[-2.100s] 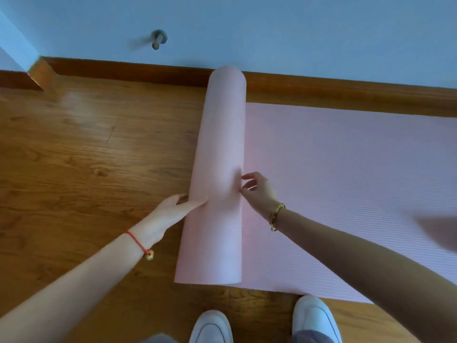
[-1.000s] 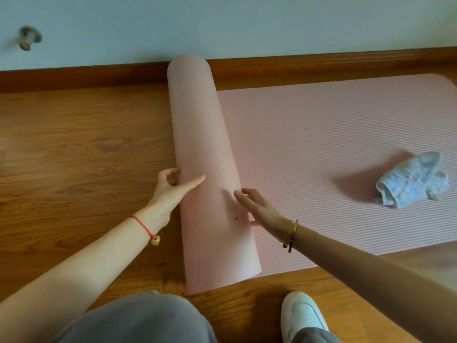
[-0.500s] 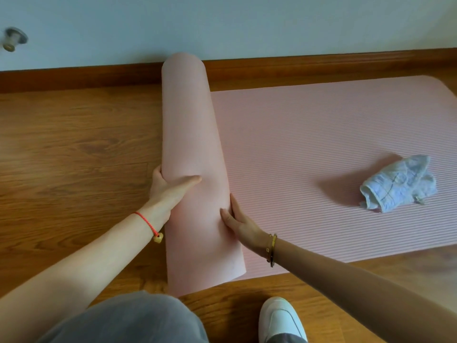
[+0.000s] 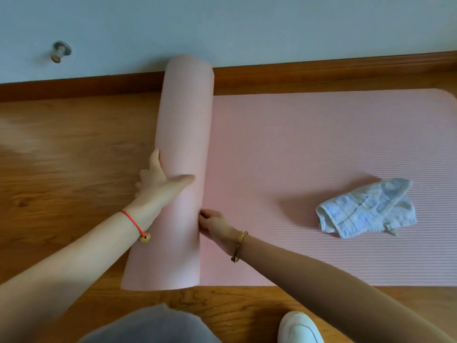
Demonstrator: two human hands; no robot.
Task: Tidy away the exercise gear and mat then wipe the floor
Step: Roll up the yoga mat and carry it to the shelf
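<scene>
A pink exercise mat (image 4: 309,144) lies on the wooden floor, its left part wound into a thick roll (image 4: 184,125) that runs from near me to the skirting board. My left hand (image 4: 158,180) cups the roll's left side, thumb laid across its top. My right hand (image 4: 214,225) is tucked against the roll's right side, where it meets the flat mat, fingers partly hidden under it. A crumpled white cloth (image 4: 366,207) with dark lines lies on the flat part of the mat, to the right.
The wall and brown skirting board (image 4: 321,70) are just beyond the roll's far end. A metal door stop (image 4: 59,51) juts from the wall at upper left. My grey-trousered knee (image 4: 153,325) and white shoe (image 4: 299,328) are at the bottom edge.
Both hands have shifted on the roll: the left now wraps further round its left side, the right has slid down to its base. The view has moved slightly; the cloth lies where it was.
</scene>
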